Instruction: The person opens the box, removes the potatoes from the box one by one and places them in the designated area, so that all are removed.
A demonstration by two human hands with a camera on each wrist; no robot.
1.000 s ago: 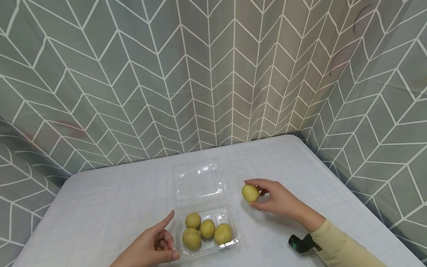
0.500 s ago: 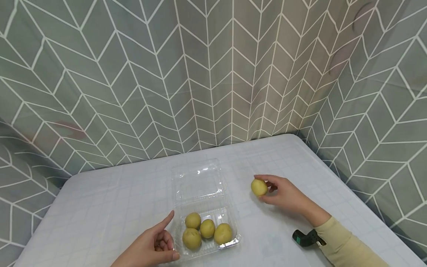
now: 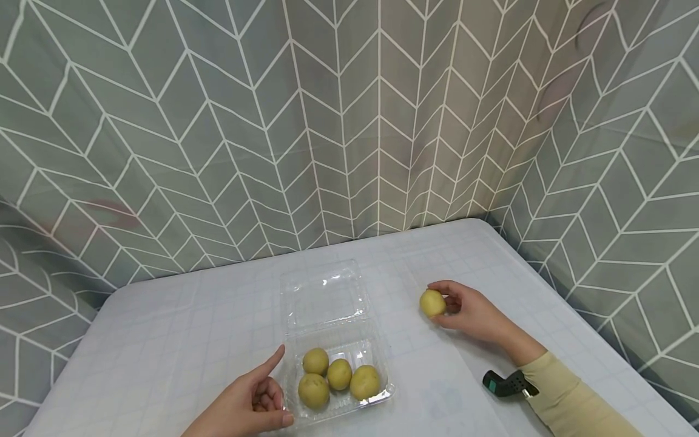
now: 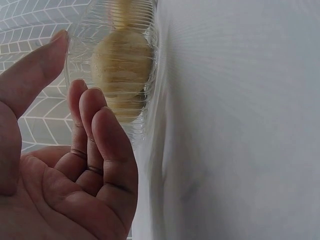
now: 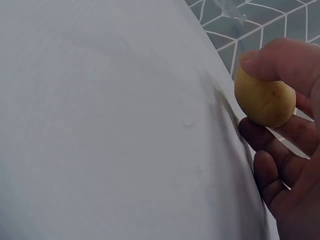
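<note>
Four fingertips of my right hand (image 3: 472, 312) pinch a small yellow potato (image 3: 432, 302), close over the table at the right. In the right wrist view, thumb and fingers wrap the same potato (image 5: 265, 97), which has a small brown spot. My left hand (image 3: 246, 394) lies beside the clear plastic clamshell box (image 3: 388, 364), its thumb and a straight finger spread along the left side. The left wrist view has a fingertip (image 4: 61, 37) right at the box's rim, other fingers loosely bent by its ribbed wall. Several yellow potatoes (image 3: 340, 374) sit inside the box.
The box's lid (image 3: 326, 297) lies folded back behind it. A white cloth covers the table (image 3: 180, 340). By the right sleeve (image 3: 568, 394) shows a black wrist device (image 3: 505, 384). A grey patterned curtain (image 3: 349, 121) hangs behind the table.
My right hand has moved to the right and slightly away from me with the potato in it, farther from the box. The left hand and the box have stayed put.
</note>
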